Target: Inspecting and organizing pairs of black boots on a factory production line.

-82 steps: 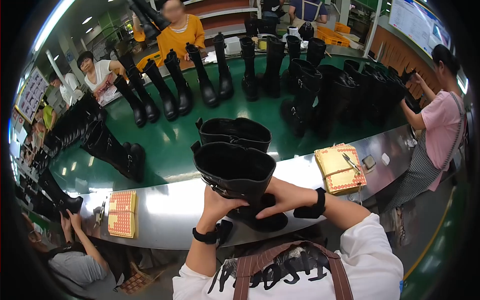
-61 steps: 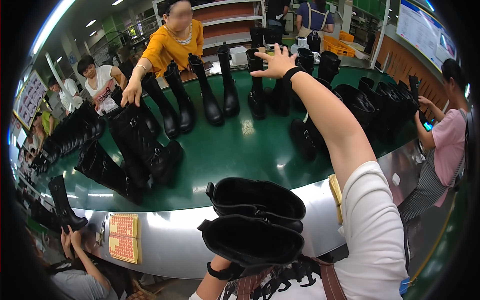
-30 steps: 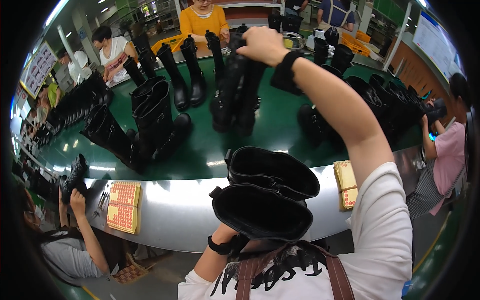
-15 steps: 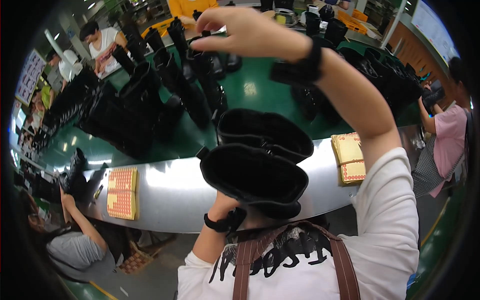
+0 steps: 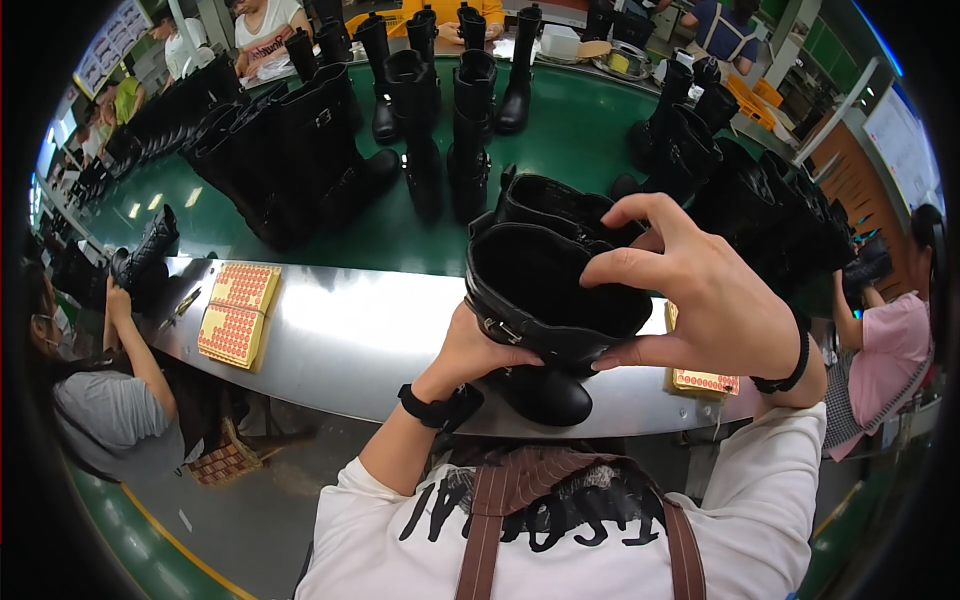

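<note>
A black boot (image 5: 555,335) with a small buckle stands nearest me, its wide top opening facing up and its rounded toe toward me. My left hand (image 5: 470,350) is closed around the left side of its shaft, thumb lying across the front near the buckle; the other fingers are hidden. Directly behind is a second black boot (image 5: 560,200), close against the first. Over the right rim of the near boot reaches my right hand (image 5: 700,285), fingers spread and curved. Its thumb is at the outer shaft while the index finger hovers over the opening.
A steel strip (image 5: 330,320) edges the green table (image 5: 300,255). Bundled yellow cards with red marks (image 5: 238,315) lie left, and another stack (image 5: 705,382) right, partly behind my hand. Several black boots (image 5: 290,160) stand across the table. People work on both sides and opposite.
My right hand has come down from above the table to the near boot's rim. The view has shifted, and the near boot's buckle and toe now show. My left hand stays on the boot.
</note>
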`<act>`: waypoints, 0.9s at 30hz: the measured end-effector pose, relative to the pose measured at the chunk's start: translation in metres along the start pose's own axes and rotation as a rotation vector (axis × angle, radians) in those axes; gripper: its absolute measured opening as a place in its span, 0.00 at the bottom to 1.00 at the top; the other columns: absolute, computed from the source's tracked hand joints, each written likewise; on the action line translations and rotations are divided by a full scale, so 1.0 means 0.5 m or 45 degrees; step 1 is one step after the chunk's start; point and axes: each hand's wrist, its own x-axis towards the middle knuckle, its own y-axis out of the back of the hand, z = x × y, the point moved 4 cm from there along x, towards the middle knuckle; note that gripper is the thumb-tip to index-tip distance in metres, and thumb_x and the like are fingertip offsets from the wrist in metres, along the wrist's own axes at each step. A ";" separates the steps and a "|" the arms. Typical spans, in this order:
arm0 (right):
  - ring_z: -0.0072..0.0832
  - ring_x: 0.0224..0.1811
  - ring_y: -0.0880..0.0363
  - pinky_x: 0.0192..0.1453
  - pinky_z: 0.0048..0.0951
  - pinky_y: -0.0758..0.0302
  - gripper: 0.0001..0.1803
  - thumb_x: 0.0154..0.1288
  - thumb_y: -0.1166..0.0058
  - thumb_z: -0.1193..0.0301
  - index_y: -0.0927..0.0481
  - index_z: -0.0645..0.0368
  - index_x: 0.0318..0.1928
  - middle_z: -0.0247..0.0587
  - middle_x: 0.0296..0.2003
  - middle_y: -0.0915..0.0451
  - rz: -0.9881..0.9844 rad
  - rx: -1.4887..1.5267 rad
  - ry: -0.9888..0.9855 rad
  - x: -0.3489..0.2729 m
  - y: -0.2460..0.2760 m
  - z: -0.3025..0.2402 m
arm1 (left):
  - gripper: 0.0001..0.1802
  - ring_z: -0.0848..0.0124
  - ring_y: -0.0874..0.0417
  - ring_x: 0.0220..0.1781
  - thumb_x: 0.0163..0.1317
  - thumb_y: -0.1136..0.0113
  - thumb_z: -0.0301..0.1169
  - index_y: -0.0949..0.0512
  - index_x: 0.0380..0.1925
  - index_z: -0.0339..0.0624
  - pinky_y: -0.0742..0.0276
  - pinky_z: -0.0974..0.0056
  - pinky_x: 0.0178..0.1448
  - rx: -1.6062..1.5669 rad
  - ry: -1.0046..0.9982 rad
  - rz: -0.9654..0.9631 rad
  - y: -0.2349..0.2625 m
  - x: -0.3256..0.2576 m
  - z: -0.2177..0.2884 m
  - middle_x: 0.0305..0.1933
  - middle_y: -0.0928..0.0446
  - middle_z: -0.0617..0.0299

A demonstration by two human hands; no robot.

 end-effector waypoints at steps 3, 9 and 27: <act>0.46 0.39 0.22 0.40 0.38 0.24 0.23 0.49 0.29 0.54 0.17 0.56 0.40 0.49 0.37 0.24 -0.317 -0.074 0.093 0.007 -0.031 0.005 | 0.52 0.64 0.21 0.55 0.25 0.15 0.29 0.32 0.57 0.35 0.26 0.61 0.61 0.042 -0.049 0.031 0.005 0.001 0.000 0.52 0.22 0.57; 0.39 0.16 0.24 0.24 0.31 0.27 0.18 0.55 0.33 0.61 0.17 0.67 0.25 0.48 0.15 0.24 0.071 0.059 -0.222 0.043 -0.033 0.096 | 0.36 0.65 0.34 0.67 0.66 0.50 0.54 0.38 0.65 0.40 0.39 0.57 0.70 -0.389 -0.085 0.028 0.061 0.031 -0.039 0.62 0.32 0.55; 0.47 0.41 0.16 0.47 0.43 0.20 0.22 0.56 0.40 0.49 0.13 0.54 0.36 0.52 0.34 0.16 0.776 -0.707 -0.804 0.399 0.009 0.692 | 0.19 0.67 0.26 0.37 0.68 0.54 0.41 0.26 0.44 0.35 0.25 0.60 0.47 -1.038 0.375 0.523 0.162 0.031 -0.144 0.34 0.27 0.58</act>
